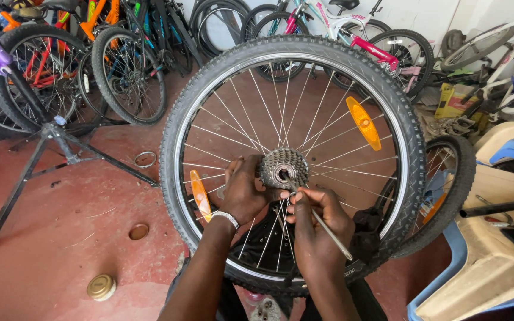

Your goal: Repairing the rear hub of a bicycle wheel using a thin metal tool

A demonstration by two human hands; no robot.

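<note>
Left hand (246, 191) is gripping the cassette (284, 167) while right hand (319, 229) is pinching a thin rod (319, 221), its tip slanting up-left into the hub centre.

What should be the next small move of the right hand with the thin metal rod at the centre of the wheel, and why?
Probably push the thin metal rod a little deeper. Its tip already sits at the centre hole of the grey toothed sprocket cluster, the right hand pinches the rod, and the left hand steadies the cluster on the black-tyred spoked wheel.
</note>
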